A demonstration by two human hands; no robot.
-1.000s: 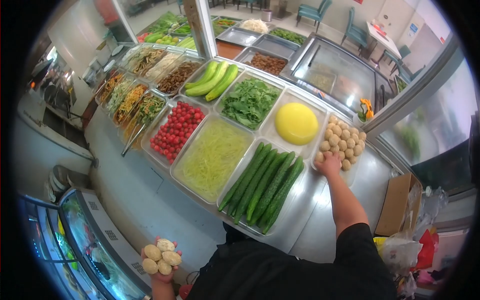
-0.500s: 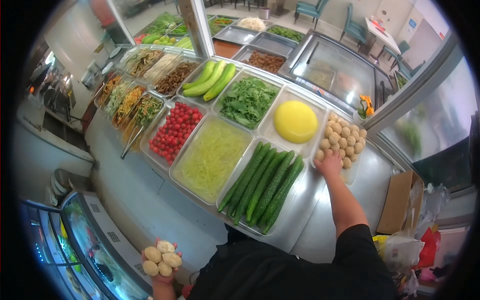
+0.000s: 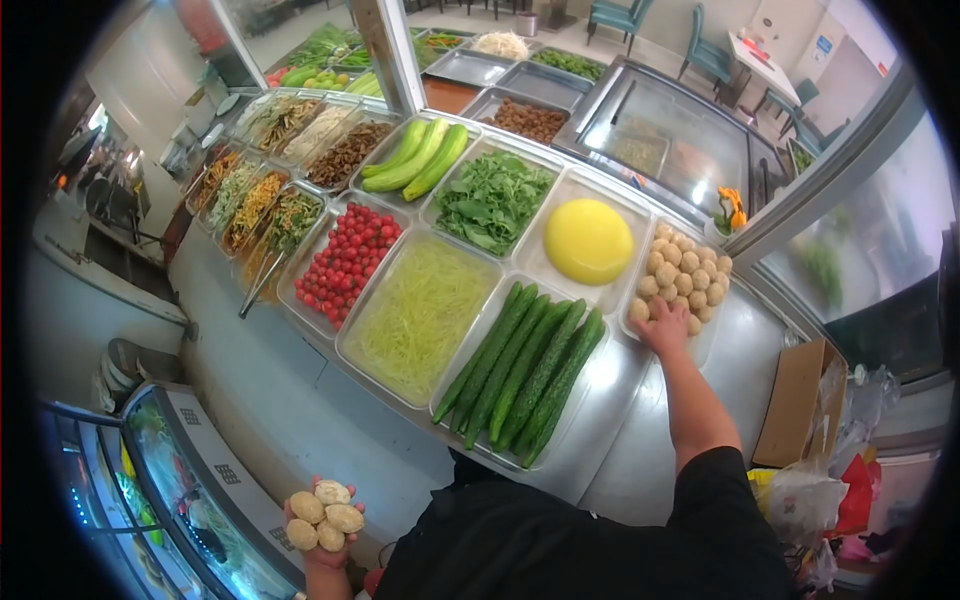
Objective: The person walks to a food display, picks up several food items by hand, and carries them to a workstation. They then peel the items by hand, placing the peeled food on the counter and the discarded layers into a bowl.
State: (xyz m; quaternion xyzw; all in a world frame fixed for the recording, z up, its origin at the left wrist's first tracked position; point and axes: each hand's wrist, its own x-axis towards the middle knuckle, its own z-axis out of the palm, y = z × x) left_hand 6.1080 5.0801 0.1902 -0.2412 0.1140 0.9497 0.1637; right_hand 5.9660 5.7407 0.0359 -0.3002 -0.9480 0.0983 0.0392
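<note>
Low at the left, my left hand (image 3: 328,575) is cupped, palm up, around several pale tan food balls (image 3: 325,516); I cannot make out their exact kind. My right hand (image 3: 665,330) reaches over the near edge of a clear tray (image 3: 705,350) at the counter's right end. Its fingers are apart and touch the similar balls (image 3: 688,275) heaped there; the fingertips are partly hidden. Just left of that hand lie whole green cucumbers (image 3: 525,370) in another tray. Behind them sits a smooth yellow dome of food (image 3: 589,241).
Other trays hold light green shreds (image 3: 420,310), red cherry tomatoes (image 3: 348,262), leafy greens (image 3: 495,200) and long green gourds (image 3: 425,160). Metal tongs (image 3: 262,280) lean out at the left. A window post (image 3: 850,160) and a cardboard box (image 3: 797,405) stand at the right.
My right hand has shifted slightly right and toward me, and its fingers look more spread over the tray. My left hand keeps its balls in nearly the same place.
</note>
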